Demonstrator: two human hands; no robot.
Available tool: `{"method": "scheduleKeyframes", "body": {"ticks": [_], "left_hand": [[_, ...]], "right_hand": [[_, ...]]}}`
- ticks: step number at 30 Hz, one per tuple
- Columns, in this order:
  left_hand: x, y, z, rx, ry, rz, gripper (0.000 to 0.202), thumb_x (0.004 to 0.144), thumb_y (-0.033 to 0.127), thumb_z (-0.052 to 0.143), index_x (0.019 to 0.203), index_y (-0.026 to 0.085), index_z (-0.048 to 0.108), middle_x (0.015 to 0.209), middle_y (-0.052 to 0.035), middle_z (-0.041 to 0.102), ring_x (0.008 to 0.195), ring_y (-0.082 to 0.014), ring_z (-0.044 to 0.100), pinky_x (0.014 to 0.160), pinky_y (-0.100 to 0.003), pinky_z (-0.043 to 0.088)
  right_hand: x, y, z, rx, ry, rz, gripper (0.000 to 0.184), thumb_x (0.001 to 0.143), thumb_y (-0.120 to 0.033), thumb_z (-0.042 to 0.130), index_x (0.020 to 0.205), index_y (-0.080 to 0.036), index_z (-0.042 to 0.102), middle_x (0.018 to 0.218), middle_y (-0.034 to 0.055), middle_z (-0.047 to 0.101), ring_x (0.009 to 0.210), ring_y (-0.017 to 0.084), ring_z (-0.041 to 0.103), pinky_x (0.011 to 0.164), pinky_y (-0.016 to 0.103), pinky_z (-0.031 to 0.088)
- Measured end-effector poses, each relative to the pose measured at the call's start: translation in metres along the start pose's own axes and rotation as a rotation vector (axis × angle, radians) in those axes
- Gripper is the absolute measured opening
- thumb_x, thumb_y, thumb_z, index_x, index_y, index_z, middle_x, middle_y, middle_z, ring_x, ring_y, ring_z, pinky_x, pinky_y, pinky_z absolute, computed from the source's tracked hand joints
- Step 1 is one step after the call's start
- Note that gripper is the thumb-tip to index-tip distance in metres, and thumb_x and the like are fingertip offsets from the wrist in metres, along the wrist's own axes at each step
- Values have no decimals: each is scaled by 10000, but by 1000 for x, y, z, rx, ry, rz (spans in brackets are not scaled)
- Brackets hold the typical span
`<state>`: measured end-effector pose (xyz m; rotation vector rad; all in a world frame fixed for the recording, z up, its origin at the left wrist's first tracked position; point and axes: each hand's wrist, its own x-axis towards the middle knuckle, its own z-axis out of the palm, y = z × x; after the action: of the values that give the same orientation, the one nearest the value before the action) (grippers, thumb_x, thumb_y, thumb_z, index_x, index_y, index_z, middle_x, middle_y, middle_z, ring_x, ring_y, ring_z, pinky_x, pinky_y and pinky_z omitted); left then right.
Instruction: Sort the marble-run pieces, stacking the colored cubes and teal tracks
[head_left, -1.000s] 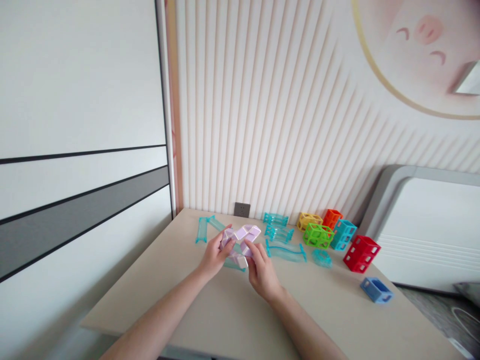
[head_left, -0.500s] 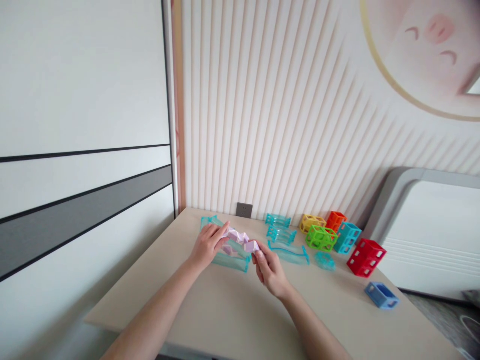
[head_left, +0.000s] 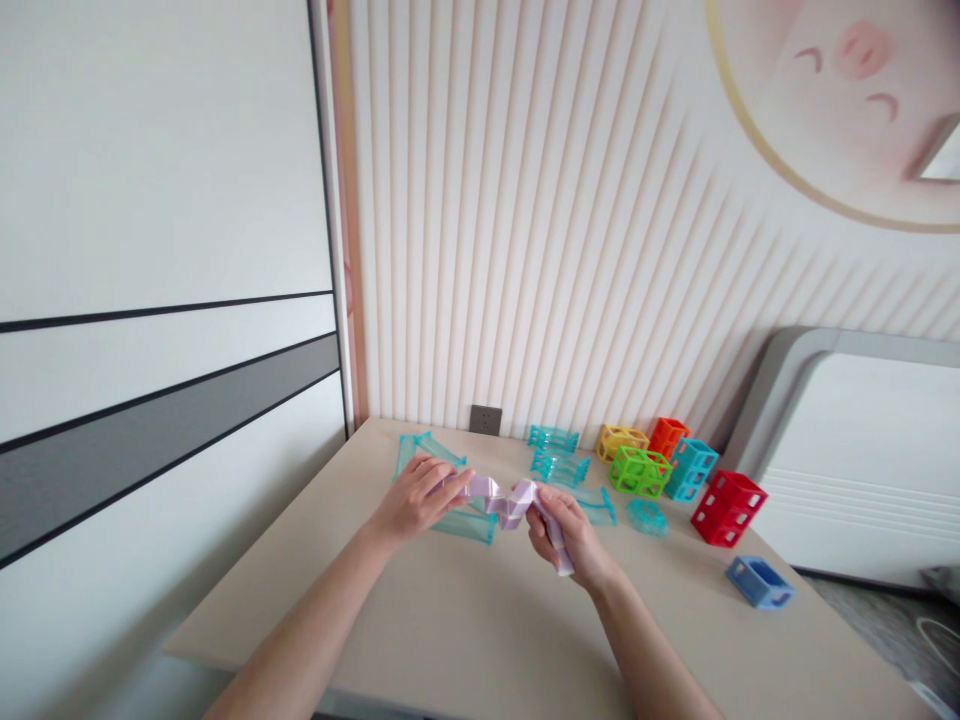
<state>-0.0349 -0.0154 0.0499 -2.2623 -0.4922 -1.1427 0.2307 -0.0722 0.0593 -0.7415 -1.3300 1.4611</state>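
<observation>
Between my two hands a lilac and white snake puzzle (head_left: 513, 505), made of jointed wedge segments, is held above the table. My left hand (head_left: 420, 500) grips its left end, with the fingers over the top. My right hand (head_left: 570, 535) is wrapped round the right part, and a straight run of segments sticks out below the palm. The middle segments are bent in a zigzag. Under and behind my left hand lie translucent turquoise plastic pieces (head_left: 469, 527), partly hidden by the hand and the puzzle.
More turquoise pieces (head_left: 559, 467) lie at the back of the table (head_left: 450, 630). To the right stand yellow (head_left: 621, 442), green (head_left: 639, 472), orange (head_left: 667, 437), teal (head_left: 691, 470) and red (head_left: 729, 508) openwork blocks. A blue block (head_left: 760, 582) sits near the right edge. Behind is a ribbed wall with a socket (head_left: 486, 420).
The snake puzzle has been turned: its right part now points down toward me, and the middle bends differently. My right hand has moved right and closer; both hands still hold it.
</observation>
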Motion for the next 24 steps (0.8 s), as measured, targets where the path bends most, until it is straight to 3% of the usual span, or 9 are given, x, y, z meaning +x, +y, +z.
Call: {"method": "scheduleKeyframes", "body": {"ticks": [2,5,8,11,15,20,24], "left_hand": [[2,2,2,-31,-35,-45,389,962,295,580,1321,149,546,970,-89,669,912,-209,647,868,-385,517],[2,2,1,-46,-12,-90,321,968,227,559,1284,169,569,998,-86,680,951,-207,658,909,-382,528],[0,0,0,-21,79,-101,351,953,155,570,1300,201,556,1044,-79,689,1023,-206,658,984,-403,516],[-3,-1,0,-23,107,-55,366,951,149,573,1310,212,545,1105,-78,697,1111,-208,640,1030,-425,501],[-4,1,-1,-28,75,20,319,951,109,562,1257,195,576,1105,-64,709,1149,-194,626,1061,-420,484],[3,10,-5,-16,58,76,273,941,96,567,1190,203,601,1039,-45,706,1068,-172,646,1030,-400,506],[6,15,-3,-31,42,138,290,921,95,594,1176,235,593,990,-21,682,1016,-159,648,1016,-397,501]], "right_hand": [[-2,0,6,-154,-4,-62,405,896,-555,598,903,-156,666,543,-64,475,341,47,358,365,193,222],[-4,4,11,-303,-87,-117,419,907,-537,607,1058,-157,698,602,-25,553,475,86,477,486,218,348],[-2,9,13,-144,-90,-85,597,896,-632,564,1313,-205,585,768,26,663,613,148,624,612,277,464],[1,13,12,57,-62,93,743,907,-737,400,1453,-233,423,802,40,681,611,180,665,562,294,497],[2,14,9,76,-130,261,666,886,-703,506,1324,-205,556,793,29,676,606,162,659,545,272,516],[3,18,8,-56,-155,234,514,843,-651,623,920,-147,689,693,24,684,584,128,625,562,223,465],[3,21,15,13,-236,255,521,729,-631,746,923,-155,661,800,44,724,673,173,691,672,271,492]]}}
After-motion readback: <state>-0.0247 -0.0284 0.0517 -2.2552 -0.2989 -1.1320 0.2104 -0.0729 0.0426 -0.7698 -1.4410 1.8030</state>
